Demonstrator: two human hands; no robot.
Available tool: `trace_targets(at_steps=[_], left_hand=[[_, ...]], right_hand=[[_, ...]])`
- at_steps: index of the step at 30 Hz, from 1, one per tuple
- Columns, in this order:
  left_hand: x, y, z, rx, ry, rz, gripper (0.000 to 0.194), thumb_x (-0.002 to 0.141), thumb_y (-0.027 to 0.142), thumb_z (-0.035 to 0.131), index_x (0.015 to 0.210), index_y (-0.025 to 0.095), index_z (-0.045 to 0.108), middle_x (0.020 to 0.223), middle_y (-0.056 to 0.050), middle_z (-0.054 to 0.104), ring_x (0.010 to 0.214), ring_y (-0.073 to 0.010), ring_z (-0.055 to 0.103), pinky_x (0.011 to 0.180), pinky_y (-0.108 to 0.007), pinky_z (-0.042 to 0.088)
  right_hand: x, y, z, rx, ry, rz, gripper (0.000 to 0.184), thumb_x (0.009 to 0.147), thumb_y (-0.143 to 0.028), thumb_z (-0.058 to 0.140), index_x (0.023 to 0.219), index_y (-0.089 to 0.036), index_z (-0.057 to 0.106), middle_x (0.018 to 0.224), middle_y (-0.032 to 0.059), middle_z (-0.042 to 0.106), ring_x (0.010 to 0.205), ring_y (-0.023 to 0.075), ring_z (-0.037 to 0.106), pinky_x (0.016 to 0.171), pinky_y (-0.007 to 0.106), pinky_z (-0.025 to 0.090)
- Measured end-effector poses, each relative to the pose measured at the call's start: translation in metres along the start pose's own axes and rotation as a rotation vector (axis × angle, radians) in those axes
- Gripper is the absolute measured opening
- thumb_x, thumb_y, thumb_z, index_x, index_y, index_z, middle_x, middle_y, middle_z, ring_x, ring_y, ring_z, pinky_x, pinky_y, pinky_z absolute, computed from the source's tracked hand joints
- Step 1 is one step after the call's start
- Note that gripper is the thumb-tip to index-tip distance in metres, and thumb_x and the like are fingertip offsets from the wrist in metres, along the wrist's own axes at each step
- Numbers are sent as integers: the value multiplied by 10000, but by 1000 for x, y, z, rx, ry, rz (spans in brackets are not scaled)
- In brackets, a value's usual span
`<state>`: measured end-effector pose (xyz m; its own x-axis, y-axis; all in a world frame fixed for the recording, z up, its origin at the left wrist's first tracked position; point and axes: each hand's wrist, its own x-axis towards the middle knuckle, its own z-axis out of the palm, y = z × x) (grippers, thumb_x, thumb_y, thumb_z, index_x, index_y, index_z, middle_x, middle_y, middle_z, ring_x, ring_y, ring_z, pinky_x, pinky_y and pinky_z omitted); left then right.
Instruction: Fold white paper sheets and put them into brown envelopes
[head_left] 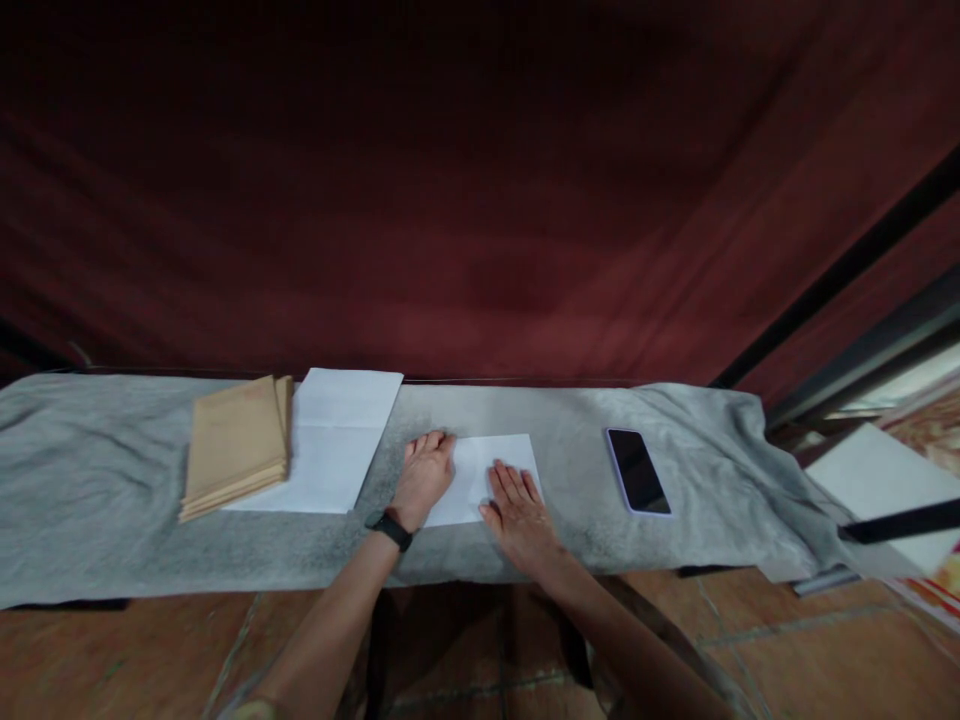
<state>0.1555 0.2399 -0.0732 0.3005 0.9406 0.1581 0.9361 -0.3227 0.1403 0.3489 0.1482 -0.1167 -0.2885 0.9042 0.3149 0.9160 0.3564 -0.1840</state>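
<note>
A folded sheet of white paper (469, 480) lies on the grey cloth in front of me. On its left edge rests my left hand (426, 478), with a dark watch at the wrist; its fingers are slightly bent and press down rather than grip. My right hand (521, 515) lies flat with its fingers stretched out over the lower right part of the same paper. Left of my hands, larger white sheets (337, 440) with a crease across them lie partly under a stack of brown paper envelopes (236, 440).
A phone (639, 472) in a light purple case lies dark-screened to the right. Grey cloth (577, 420) covers the long narrow table. Dark red fabric (480, 250) hangs behind it. At the far right are black bars and a white box-like object (885, 480). Tiles (187, 640) cover the floor.
</note>
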Motion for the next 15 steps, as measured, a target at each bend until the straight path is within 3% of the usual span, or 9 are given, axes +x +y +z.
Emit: trace_targets(at_steps=[8,11,15], left_hand=[[3,-1,-5,-71,-24,-41,256,934,292,521,1135,178,632,1203,-131,632,1142,-292,546,990,-431,378],[5,-2,-9,-252,-35,-111,150,866,247,590,989,180,641,1114,-131,648,1114,-297,551,999,-439,366],[5,-8,-13,-488,-62,-156,63,787,149,591,771,210,600,853,-49,644,890,-222,591,890,-355,412]], right_hand=[[-2,4,-4,15,-40,-16,551,1049,-416,394,1521,-133,404,1586,115,383,1464,270,365,1225,513,254],[0,7,-6,11,-74,-5,531,1042,-401,413,1515,-160,422,1589,103,382,1469,272,357,1230,521,237],[5,15,-12,12,-114,23,488,1033,-354,430,1495,-199,459,1590,91,387,1474,265,350,1231,520,235]])
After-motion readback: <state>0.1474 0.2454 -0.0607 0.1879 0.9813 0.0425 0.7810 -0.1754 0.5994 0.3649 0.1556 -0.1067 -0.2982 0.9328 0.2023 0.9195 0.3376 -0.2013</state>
